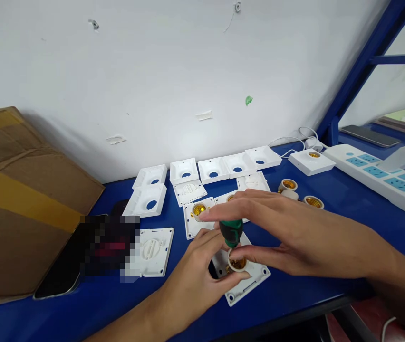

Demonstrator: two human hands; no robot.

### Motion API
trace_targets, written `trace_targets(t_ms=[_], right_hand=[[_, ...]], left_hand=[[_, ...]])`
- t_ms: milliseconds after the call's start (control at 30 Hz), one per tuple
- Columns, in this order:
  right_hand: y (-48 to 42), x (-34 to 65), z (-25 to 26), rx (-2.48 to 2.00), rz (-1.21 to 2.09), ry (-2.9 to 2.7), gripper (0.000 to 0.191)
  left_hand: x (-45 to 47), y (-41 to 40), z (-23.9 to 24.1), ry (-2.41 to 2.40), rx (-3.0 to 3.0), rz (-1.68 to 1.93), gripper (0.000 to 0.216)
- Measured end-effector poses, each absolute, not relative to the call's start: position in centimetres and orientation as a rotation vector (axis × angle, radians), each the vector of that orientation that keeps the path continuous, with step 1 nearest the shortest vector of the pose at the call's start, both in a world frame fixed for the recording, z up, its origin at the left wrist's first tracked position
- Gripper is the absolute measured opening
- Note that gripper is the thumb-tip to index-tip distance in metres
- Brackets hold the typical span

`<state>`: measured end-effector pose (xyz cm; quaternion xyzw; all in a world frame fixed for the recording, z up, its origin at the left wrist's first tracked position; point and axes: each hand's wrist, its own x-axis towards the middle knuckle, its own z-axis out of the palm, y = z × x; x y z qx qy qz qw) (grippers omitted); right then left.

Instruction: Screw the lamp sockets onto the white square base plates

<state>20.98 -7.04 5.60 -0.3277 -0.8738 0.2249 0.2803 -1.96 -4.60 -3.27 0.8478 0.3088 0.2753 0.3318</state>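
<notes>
My left hand (pixel 197 273) grips a white lamp socket (pixel 237 262) with a brass inside that sits on a square white base plate (pixel 248 280) near the table's front edge. A green-handled screwdriver (pixel 231 232) stands upright in the socket. My right hand (pixel 281 232) reaches in from the right with fingers stretched out, thumb and fingers around the green handle.
Several white square covers (pixel 184 170) line the wall, with more plates and brass sockets (pixel 288 184) behind my hands. A white power strip (pixel 380 178) lies at the right, a cardboard box (pixel 17 199) and a phone (pixel 60 280) at the left. The blue table (pixel 117 304) ends in front.
</notes>
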Motion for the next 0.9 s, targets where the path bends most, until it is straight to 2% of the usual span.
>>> trace_targets(t_ms=[200, 567, 900], right_hand=[[-6.7, 21.8, 5.8, -0.763, 0.771, -2.345, 0.047], [-7.0, 20.8, 5.7, -0.818, 0.618, -2.377, 0.046], [-6.9, 20.8, 5.8, -0.824, 0.678, -2.360, 0.047]], left_hand=[[-2.1, -4.7, -3.3, 0.840, 2.194, 0.663, 0.034], [-2.0, -4.7, -3.2, 0.837, 2.167, 0.683, 0.030], [-2.0, -4.6, -3.2, 0.828, 2.180, 0.674, 0.035]])
